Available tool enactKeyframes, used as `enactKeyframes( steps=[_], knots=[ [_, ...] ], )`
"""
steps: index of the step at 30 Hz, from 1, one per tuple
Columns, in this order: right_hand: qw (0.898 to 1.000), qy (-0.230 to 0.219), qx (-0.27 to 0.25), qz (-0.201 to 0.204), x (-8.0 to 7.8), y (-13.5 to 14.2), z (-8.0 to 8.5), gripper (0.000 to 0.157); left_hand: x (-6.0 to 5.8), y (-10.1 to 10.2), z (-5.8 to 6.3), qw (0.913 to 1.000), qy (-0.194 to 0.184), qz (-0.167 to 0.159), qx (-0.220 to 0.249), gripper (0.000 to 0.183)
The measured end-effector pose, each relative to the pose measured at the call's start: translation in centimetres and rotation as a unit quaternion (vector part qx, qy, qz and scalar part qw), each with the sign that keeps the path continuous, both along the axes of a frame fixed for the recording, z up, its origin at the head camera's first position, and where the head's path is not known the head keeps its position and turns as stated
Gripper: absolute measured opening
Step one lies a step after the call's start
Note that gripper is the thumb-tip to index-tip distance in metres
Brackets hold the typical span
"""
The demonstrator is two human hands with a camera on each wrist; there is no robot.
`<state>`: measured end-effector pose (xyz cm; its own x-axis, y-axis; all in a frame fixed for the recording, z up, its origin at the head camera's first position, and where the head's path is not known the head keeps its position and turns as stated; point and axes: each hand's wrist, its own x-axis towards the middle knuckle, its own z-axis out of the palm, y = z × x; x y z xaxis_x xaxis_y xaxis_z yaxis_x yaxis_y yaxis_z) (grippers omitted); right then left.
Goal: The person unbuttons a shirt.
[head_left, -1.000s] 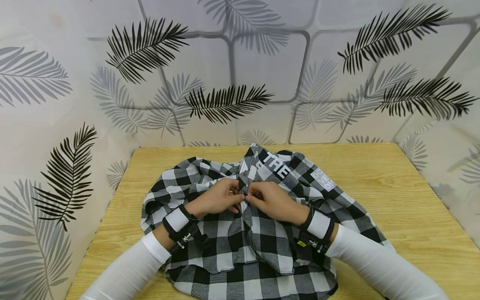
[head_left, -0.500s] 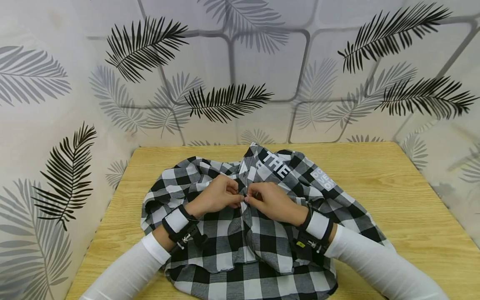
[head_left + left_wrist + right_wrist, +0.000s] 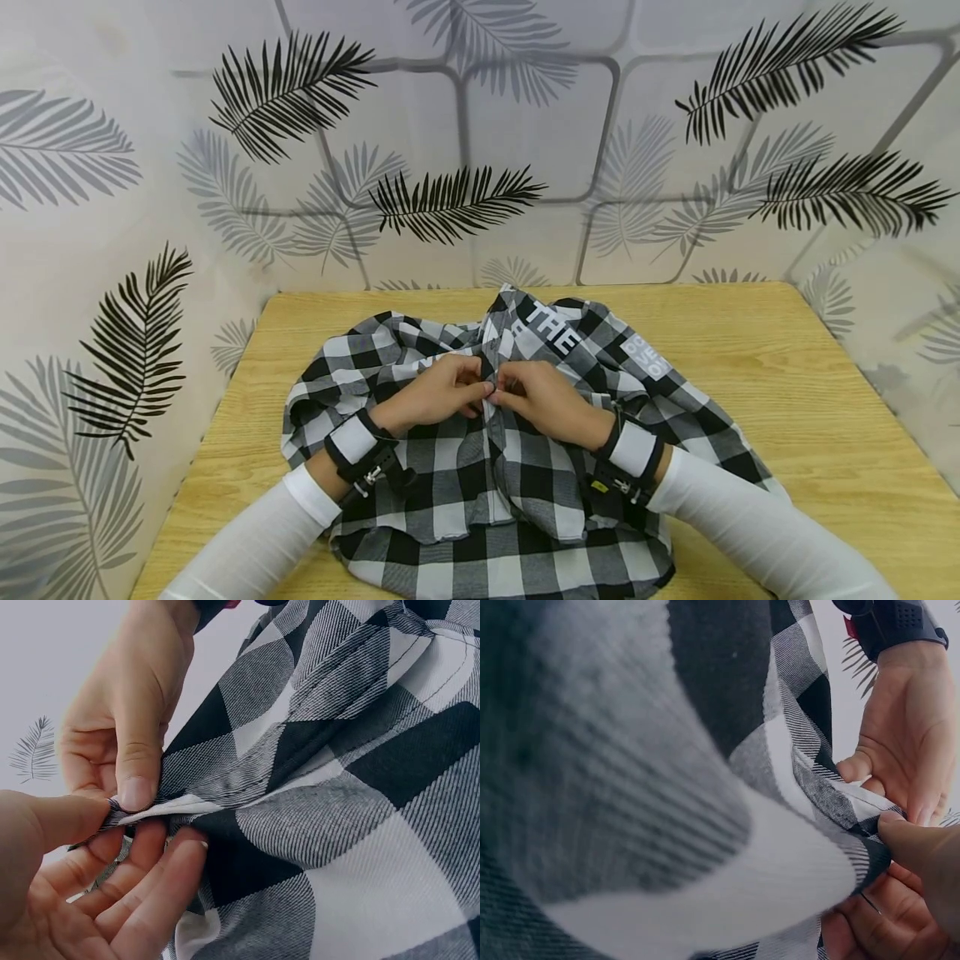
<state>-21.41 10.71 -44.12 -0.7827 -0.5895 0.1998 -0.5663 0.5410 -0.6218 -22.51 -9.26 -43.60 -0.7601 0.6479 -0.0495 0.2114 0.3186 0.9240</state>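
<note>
A black, white and grey checked shirt (image 3: pixel 540 475) lies front up, with white lettering near its right shoulder. Both hands meet at its front opening, a little below the collar. My left hand (image 3: pixel 438 390) pinches the placket edge between thumb and fingers. Facing it, my right hand (image 3: pixel 546 400) pinches the other side of the same edge, the two thumb tips almost together. The left wrist view shows the cloth (image 3: pixel 172 806) folded between both thumbs and the fingers beneath. In the right wrist view a raised fold (image 3: pixel 705 900) covers much of the picture. Any button there is hidden by the fingers.
The shirt rests on a wooden table (image 3: pixel 825 417), its hem reaching toward the near edge. Behind and at the left stands a pale wall (image 3: pixel 525 125) with leaf prints. Straps with small cameras (image 3: pixel 633 462) sit on both wrists.
Both hands stay at the same spot on the placket. The left thumb and fingers shift slightly, the thumb ending a little higher. The shirt barely moves.
</note>
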Motion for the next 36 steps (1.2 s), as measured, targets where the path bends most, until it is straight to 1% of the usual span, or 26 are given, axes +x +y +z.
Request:
enactKeyframes(
  steps=[3, 6, 9, 11, 13, 16, 18, 19, 21, 23, 25, 27, 28, 29, 31, 33, 34, 35, 36],
  knots=[
    [1.000, -0.009, -0.008, 0.008, -0.1, 0.4, 0.1, 0.012, -0.1, -0.1, -0.1, 0.9999, 0.008, -0.010, 0.005, 0.021],
    [1.000, -0.008, -0.018, 0.011, -0.3, 1.0, 0.2, 0.009, -0.1, -0.2, -0.1, 0.9996, 0.003, -0.025, 0.013, 0.019],
    [1.000, -0.003, -0.024, 0.015, -0.5, 1.5, 0.3, 0.007, 0.0, -0.3, 0.2, 0.9992, -0.008, -0.036, 0.016, 0.032],
    [0.999, -0.008, -0.025, 0.027, -0.5, 1.9, 0.5, 0.007, 0.3, -0.3, 0.7, 0.9991, -0.012, -0.039, 0.012, 0.043],
    [0.998, -0.018, -0.026, 0.047, -0.5, 2.2, 0.7, 0.008, 0.5, -0.4, 1.5, 0.9991, -0.008, -0.040, 0.008, 0.047],
    [0.994, -0.042, -0.015, 0.096, -0.5, 2.9, 1.0, 0.010, 0.8, -0.7, 2.4, 0.9992, 0.004, -0.038, 0.006, 0.046],
    [0.990, -0.064, -0.002, 0.126, -0.5, 3.5, 1.1, 0.011, 0.6, -1.0, 2.6, 0.9991, 0.029, -0.030, 0.002, 0.044],
    [0.988, -0.076, 0.002, 0.134, -0.5, 3.8, 1.2, 0.012, 0.4, -1.2, 2.4, 0.9988, 0.043, -0.024, -0.004, 0.043],
    [0.988, -0.085, 0.009, 0.129, -0.7, 4.3, 1.2, 0.015, -0.1, -1.6, 1.8, 0.9973, 0.070, -0.011, -0.019, 0.045],
    [0.993, -0.070, 0.008, 0.094, -1.0, 4.7, 1.1, 0.021, -0.7, -2.0, 1.0, 0.9951, 0.091, 0.000, -0.039, 0.048],
    [0.998, -0.040, 0.014, 0.053, -1.4, 5.1, 0.9, 0.033, -1.2, -2.4, 0.2, 0.9930, 0.098, 0.001, -0.066, 0.055],
    [0.999, -0.013, 0.038, 0.024, -1.8, 5.5, 0.6, 0.051, -1.4, -2.7, -0.4, 0.9904, 0.102, -0.014, -0.092, 0.063],
    [0.998, -0.010, 0.058, 0.018, -2.0, 5.7, 0.4, 0.061, -1.4, -2.8, -0.6, 0.9890, 0.101, -0.025, -0.105, 0.067],
    [0.997, -0.013, 0.079, 0.018, -2.1, 5.9, 0.1, 0.069, -1.4, -2.9, -0.8, 0.9873, 0.098, -0.037, -0.119, 0.070],
    [0.991, -0.037, 0.122, 0.033, -2.0, 6.2, -0.3, 0.079, -1.3, -2.9, -1.1, 0.9823, 0.093, -0.060, -0.151, 0.072],
    [0.982, -0.066, 0.167, 0.059, -1.7, 6.4, -0.8, 0.079, -1.0, -3.0, -1.4, 0.9757, 0.089, -0.084, -0.182, 0.067],
    [0.976, -0.078, 0.191, 0.072, -1.5, 6.5, -1.0, 0.077, -0.9, -3.0, -1.5, 0.9728, 0.085, -0.096, -0.193, 0.064],
    [0.970, -0.086, 0.209, 0.085, -1.2, 6.5, -1.1, 0.072, -0.8, -3.0, -1.6, 0.9682, 0.090, -0.113, -0.204, 0.058],
    [0.965, -0.092, 0.225, 0.099, -0.9, 6.5, -1.1, 0.067, -0.6, -2.9, -1.7, 0.9639, 0.094, -0.137, -0.208, 0.051]
  ],
)
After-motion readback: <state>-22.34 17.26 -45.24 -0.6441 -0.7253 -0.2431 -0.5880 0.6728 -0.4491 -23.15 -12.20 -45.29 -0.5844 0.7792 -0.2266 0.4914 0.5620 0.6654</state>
